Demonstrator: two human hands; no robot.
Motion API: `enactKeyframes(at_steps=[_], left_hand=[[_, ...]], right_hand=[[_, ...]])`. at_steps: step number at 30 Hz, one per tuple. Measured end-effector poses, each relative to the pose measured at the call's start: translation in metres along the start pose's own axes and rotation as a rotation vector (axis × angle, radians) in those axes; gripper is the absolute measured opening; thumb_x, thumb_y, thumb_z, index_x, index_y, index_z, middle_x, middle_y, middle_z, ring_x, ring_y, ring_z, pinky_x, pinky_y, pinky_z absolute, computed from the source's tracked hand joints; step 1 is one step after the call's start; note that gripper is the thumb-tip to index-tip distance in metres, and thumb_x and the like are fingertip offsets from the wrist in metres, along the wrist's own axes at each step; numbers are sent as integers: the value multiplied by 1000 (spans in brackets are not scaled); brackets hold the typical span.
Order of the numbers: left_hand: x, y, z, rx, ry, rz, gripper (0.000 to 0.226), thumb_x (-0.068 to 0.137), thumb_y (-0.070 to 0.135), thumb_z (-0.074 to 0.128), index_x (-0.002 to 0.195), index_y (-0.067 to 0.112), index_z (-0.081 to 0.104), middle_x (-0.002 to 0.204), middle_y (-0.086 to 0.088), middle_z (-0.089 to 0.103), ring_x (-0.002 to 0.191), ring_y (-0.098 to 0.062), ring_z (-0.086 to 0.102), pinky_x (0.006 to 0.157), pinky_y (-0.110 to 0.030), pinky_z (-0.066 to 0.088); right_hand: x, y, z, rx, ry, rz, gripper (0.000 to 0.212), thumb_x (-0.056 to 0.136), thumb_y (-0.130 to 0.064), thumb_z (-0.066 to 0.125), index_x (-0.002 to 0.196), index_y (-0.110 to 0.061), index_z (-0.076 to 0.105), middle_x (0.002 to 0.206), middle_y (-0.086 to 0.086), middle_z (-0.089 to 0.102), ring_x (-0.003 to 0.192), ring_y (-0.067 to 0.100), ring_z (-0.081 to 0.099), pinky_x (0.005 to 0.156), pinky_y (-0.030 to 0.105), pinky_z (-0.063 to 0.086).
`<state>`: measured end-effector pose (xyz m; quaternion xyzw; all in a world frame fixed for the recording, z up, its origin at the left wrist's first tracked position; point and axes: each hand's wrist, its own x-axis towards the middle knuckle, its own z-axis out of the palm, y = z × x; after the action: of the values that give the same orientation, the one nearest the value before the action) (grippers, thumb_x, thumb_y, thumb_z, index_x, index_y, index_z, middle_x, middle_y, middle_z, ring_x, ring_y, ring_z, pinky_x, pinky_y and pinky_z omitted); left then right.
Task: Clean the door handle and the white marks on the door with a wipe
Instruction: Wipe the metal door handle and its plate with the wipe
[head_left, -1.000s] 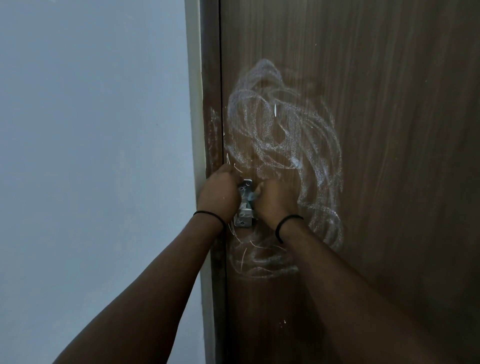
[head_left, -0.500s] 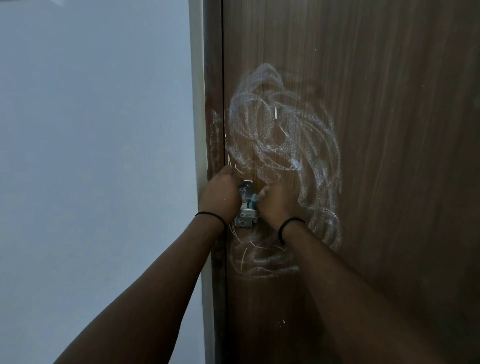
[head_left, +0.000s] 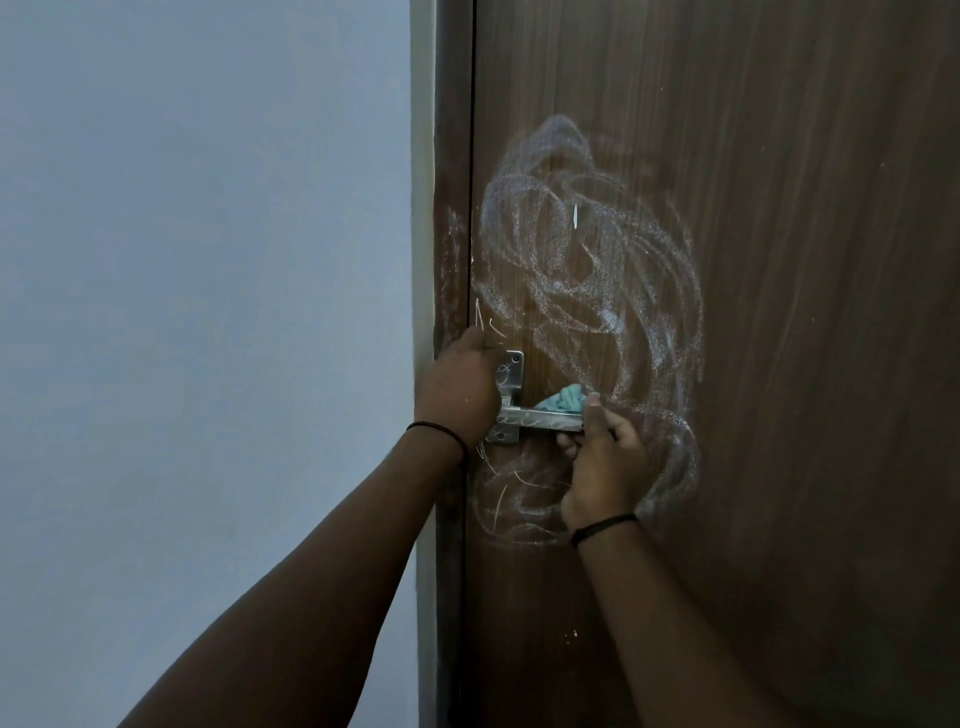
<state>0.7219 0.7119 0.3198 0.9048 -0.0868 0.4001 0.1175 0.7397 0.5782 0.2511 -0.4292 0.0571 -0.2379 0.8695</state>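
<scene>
A brown wooden door (head_left: 779, 260) carries broad white chalk swirls (head_left: 597, 270) above, right of and below a metal lever handle (head_left: 540, 418). The handle's plate (head_left: 511, 376) sits near the door's left edge. My left hand (head_left: 457, 395) rests against the door edge and the plate, its fingers hidden behind it. My right hand (head_left: 602, 457) grips the far end of the lever, thumb on top, holding a crumpled teal wipe (head_left: 563, 401) that bunches above the bar.
A pale wall (head_left: 208, 312) fills the left side. The brown door frame (head_left: 449, 156) runs vertically between wall and door, with faint white smears beside the handle. Thin white scratches (head_left: 498, 493) mark the door under the handle.
My right hand has slid rightward along the lever from beside the plate to its far end, uncovering the bar and the teal wipe. The left hand has stayed at the plate.
</scene>
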Motion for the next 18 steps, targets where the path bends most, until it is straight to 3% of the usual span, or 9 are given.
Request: enactKeyframes(at_steps=[4,6,10,14,16,18], left_hand=[[-1,-2,0,0,8,13,51,82,-8,50,126,14,63,115,-8,56,98,-26,58,74,-34,51],[-2,-3,-1,-1,10,18,50,81,-9,50,124,13,64,113,-7,56,96,-25,57,71,-31,49],[2,-2,0,-15,14,1,47,78,-10,51,117,9,67,114,-8,57,95,-27,58,66,-26,40],[2,-3,1,-15,25,5,47,78,-10,51,118,9,67,111,-8,57,91,-28,59,64,-27,40],[3,-4,0,-5,29,5,48,79,-9,52,120,10,66,111,-8,57,91,-28,59,65,-28,40],[3,-4,1,3,29,-4,47,79,-9,52,120,11,66,111,-8,56,92,-27,59,64,-27,39]], right_hand=[[8,1,2,211,140,108,13,95,-23,62,97,-12,67,98,11,72,76,14,67,58,21,52],[8,11,-3,150,163,79,15,95,-18,62,104,-8,67,98,13,71,73,11,66,58,19,52],[-8,36,-5,21,14,51,10,89,1,64,96,-6,64,92,18,69,68,13,68,53,18,53],[-15,44,13,130,-100,80,15,83,9,66,92,-3,66,91,17,72,80,24,71,64,25,59],[-16,44,24,121,-94,39,21,80,13,67,97,2,69,89,16,73,78,24,72,66,32,60],[-15,45,27,8,-57,-46,16,78,14,67,93,8,69,78,16,70,66,21,67,59,33,57]])
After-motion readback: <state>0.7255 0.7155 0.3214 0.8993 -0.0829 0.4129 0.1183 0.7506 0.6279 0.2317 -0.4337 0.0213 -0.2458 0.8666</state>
